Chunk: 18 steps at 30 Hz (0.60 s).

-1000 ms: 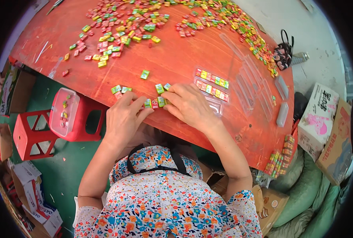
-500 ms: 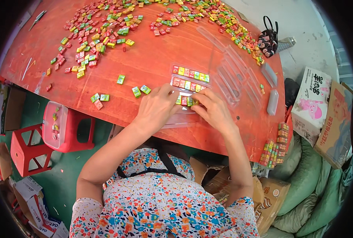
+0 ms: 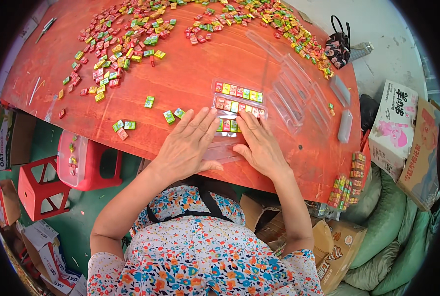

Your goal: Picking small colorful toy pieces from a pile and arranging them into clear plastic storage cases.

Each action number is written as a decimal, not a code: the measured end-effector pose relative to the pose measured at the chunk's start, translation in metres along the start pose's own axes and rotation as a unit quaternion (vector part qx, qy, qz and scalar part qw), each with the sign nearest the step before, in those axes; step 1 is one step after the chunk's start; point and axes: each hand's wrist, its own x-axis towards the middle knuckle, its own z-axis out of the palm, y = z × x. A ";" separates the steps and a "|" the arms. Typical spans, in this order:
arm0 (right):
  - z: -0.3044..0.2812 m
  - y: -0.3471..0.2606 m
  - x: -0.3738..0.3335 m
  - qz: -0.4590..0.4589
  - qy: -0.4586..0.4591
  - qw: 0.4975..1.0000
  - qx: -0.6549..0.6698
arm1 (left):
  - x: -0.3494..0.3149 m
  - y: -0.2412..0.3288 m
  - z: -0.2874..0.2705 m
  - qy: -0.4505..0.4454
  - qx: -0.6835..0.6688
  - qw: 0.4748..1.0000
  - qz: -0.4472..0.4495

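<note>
Straight fingers (image 3: 199, 122) near little boxes (image 3: 227, 125)
Our left hand (image 3: 184, 144) and right hand (image 3: 261, 147) grip nothing; if we bump, the little boxes might slip crooked.

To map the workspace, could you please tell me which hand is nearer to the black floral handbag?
Right: the right hand is below and left of the black floral handbag in view; the left hand is farther left.

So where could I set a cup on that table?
The red table is bare between the scattered heap and the packet rows, and between the right hand and stacked packs. Its far side is crowded with packets.
</note>
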 end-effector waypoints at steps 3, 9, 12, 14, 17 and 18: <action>0.003 0.001 -0.005 0.011 -0.050 0.998 -0.026 | 0.003 0.003 0.006 -0.022 -0.002 1.000 -0.001; 0.001 -0.004 -0.004 0.000 -0.069 0.996 -0.050 | -0.002 0.004 0.011 -0.026 -0.016 0.999 -0.025; -0.006 -0.008 -0.002 -0.004 -0.080 0.995 -0.066 | 0.001 0.007 0.019 -0.017 -0.016 0.999 -0.043; -0.016 -0.014 0.005 0.010 -0.084 0.990 -0.114 | 0.003 0.009 0.020 -0.012 -0.018 0.998 -0.054; -0.022 -0.025 0.029 0.048 -0.070 0.994 -0.069 | -0.001 0.006 0.012 0.030 -0.028 0.998 -0.043; -0.021 -0.032 0.041 0.028 -0.015 0.999 -0.024 | -0.010 0.004 0.005 0.049 -0.009 0.997 -0.059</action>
